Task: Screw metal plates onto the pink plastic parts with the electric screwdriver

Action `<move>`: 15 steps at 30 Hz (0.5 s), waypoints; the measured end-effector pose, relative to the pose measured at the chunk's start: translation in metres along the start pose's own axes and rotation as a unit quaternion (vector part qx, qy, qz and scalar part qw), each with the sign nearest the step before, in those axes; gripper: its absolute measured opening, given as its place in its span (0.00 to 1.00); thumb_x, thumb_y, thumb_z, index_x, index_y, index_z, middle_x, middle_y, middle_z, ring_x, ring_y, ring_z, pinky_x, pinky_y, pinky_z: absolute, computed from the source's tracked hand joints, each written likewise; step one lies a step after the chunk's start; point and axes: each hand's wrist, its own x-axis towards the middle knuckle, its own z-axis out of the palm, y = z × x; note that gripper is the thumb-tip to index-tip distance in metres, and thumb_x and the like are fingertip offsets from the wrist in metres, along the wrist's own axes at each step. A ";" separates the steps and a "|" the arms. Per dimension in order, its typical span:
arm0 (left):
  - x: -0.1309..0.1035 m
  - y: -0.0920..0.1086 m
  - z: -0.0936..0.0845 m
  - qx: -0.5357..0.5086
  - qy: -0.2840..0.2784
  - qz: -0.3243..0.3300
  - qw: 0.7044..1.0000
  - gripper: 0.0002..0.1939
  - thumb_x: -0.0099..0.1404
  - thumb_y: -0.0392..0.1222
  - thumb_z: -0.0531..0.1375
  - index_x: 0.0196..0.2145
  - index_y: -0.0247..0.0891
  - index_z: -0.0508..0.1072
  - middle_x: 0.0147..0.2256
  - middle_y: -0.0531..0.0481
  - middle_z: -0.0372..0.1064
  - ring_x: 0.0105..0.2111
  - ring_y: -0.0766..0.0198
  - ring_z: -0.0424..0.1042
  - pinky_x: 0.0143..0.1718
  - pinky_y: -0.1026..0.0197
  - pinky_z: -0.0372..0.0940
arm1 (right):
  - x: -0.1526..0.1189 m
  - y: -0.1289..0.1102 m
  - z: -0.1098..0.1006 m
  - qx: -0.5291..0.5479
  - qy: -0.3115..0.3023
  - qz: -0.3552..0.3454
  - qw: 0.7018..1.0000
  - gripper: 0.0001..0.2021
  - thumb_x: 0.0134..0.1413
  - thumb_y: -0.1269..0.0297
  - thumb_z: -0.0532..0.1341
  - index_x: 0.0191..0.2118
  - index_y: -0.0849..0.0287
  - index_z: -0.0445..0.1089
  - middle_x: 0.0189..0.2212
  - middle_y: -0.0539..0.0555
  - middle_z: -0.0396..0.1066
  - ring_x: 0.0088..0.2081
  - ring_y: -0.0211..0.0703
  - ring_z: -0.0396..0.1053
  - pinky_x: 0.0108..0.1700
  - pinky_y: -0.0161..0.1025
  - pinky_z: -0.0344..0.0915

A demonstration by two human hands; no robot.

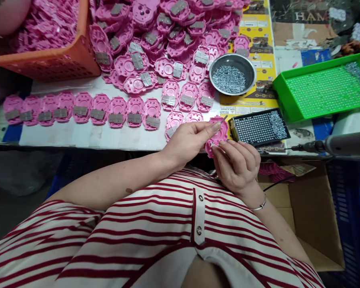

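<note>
Close to the table's front edge, my left hand (pixel 187 142) pinches a pink plastic casing (pixel 218 134) between thumb and fingers, holding it tilted. My right hand (pixel 237 164) is at the casing's lower end, its fingertips closed against a small metal bit there that is too small to name. Just left of the held piece, more pink casings (pixel 175 120) lie on the white board, partly covered by my left hand. A long row of similar casings (pixel 116 108), each with a grey metal plate, stretches to the left.
Behind lies a heap of pink casings (pixel 138 66), beside an orange basket (pixel 87 48) of pink parts. A metal bowl (pixel 211 76) of small screws, a black perforated tray (pixel 252 130) and a green tray (pixel 288 112) stand right. An electric screwdriver (pixel 342 145) lies at the right edge.
</note>
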 end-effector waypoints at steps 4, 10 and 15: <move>0.000 0.001 0.000 -0.003 0.003 -0.003 1.000 0.21 0.65 0.49 0.64 0.20 0.35 0.67 0.22 0.55 0.60 0.24 0.72 0.61 0.29 0.67 0.62 | -0.001 0.000 0.001 -0.004 -0.001 -0.002 1.000 0.15 0.47 0.71 0.70 0.43 0.59 0.73 0.37 0.53 0.77 0.46 0.42 0.68 0.52 0.40 0.67; 0.001 0.001 0.000 -0.007 0.011 -0.013 1.000 0.20 0.63 0.51 0.65 0.22 0.35 0.69 0.22 0.56 0.60 0.23 0.72 0.61 0.28 0.67 0.62 | 0.000 0.001 0.002 -0.015 0.014 -0.006 1.000 0.13 0.46 0.70 0.71 0.40 0.55 0.73 0.35 0.50 0.78 0.42 0.40 0.71 0.50 0.39 0.69; 0.002 0.001 -0.001 -0.007 0.006 -0.014 1.000 0.21 0.60 0.54 0.67 0.22 0.34 0.70 0.23 0.56 0.62 0.23 0.73 0.61 0.28 0.67 0.62 | -0.002 0.001 0.002 -0.027 0.007 -0.002 1.000 0.14 0.47 0.69 0.70 0.42 0.54 0.74 0.36 0.49 0.78 0.44 0.40 0.71 0.52 0.39 0.68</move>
